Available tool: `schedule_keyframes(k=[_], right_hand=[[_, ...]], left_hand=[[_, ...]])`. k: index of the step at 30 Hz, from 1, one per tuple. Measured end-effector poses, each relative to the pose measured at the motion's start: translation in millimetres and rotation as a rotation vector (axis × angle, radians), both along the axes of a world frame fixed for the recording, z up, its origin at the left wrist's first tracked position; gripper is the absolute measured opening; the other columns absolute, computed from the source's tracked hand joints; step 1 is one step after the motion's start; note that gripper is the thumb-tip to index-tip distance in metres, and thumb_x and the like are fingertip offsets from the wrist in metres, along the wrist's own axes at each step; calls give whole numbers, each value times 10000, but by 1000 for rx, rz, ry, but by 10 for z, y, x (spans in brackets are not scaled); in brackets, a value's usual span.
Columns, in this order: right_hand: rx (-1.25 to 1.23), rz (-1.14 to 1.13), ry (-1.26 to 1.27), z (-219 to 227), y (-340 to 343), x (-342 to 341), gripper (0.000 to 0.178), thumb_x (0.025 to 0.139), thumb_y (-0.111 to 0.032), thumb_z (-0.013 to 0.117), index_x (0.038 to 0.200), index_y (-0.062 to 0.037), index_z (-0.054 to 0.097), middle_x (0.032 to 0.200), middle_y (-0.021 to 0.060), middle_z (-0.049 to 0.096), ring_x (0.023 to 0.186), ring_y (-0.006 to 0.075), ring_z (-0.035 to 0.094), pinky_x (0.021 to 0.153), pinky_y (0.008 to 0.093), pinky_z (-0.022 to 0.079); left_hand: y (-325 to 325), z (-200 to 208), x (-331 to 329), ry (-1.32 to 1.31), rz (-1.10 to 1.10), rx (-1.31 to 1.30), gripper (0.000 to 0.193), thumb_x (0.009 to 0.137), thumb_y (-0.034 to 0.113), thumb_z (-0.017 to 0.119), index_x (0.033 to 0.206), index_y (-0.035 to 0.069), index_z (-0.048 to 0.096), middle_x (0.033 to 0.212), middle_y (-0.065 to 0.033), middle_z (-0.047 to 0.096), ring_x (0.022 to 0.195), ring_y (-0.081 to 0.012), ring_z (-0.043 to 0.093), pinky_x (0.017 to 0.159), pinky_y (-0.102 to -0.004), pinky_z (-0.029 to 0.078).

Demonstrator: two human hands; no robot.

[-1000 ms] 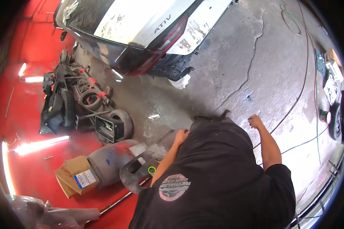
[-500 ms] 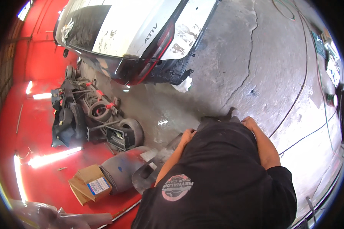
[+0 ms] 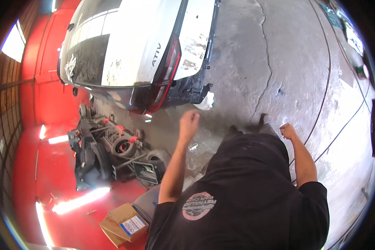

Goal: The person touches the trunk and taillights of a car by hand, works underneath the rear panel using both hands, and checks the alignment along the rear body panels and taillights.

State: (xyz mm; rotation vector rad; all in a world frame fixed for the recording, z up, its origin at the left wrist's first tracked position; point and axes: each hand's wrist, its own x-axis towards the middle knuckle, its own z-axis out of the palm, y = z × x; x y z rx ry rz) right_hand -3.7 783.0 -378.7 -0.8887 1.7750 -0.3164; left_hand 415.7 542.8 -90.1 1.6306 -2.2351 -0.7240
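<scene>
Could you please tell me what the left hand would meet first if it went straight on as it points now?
The left hand would probably meet the car's dark rear corner first, just left of the white crumpled piece; depth in this single view is unclear.

Concrete floor (image 3: 241, 62) gives room ahead and rightward, crossed by a hose (image 3: 329, 62); the car (image 3: 133, 50) blocks ahead-left.

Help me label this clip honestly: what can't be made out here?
In the head view:
Left hand: finger detail lost to blur.
Right hand: palm hidden by its own curl.
Car: far side cut off by the top edge.
Grey part: partly hidden behind the left sleeve.
</scene>
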Motion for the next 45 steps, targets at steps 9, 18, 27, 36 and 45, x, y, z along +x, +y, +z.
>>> schedule_keyframes(k=[9, 18, 27, 36, 45], right_hand=[[82, -122, 56, -212, 575, 1194, 305, 829, -138, 556, 1047, -3, 722, 805, 206, 705, 649, 284, 702, 626, 383, 579], [-22, -400, 268, -214, 1043, 2464, 254, 873, -183, 537, 958, 9, 680, 1013, 292, 651, 983, 466, 620, 857, 523, 490], [203, -271, 50, -392, 972, 3225, 563, 922, -403, 569, 1340, -27, 546, 1172, 285, 630, 1143, 453, 570, 969, 477, 463], [601, -147, 37, -824, 666, 3472, 958, 832, -449, 698, 1570, -157, 161, 1257, 318, 515, 1114, 473, 588, 967, 489, 482], [483, -214, 274, -1174, 617, 3620, 688, 872, -384, 660, 1448, -93, 420, 1155, 278, 557, 1015, 456, 627, 867, 508, 526]], left_hand=[[-1629, 1515, 491, -212, -145, -673, 282, 941, 82, 578, 1201, -23, 608, 1162, -192, 604, 1057, -361, 576, 913, -423, 462], [-2723, 1187, 947, -279, -164, -839, 327, 982, 154, 504, 1283, 44, 572, 1291, -209, 523, 1218, -380, 477, 1016, -513, 335], [-2726, 1072, 893, -319, -206, -806, 364, 1012, 119, 431, 1347, -7, 496, 1372, -226, 455, 1286, -394, 419, 1062, -483, 329], [-2741, 969, 793, -219, -104, -680, 495, 1058, 298, 357, 1417, -37, 418, 1416, -222, 422, 1323, -337, 415, 1094, -417, 341], [-2773, 908, 763, -304, -103, -670, 568, 1059, 384, 294, 1394, -51, 441, 1374, -209, 476, 1269, -305, 471, 1083, -404, 354]])
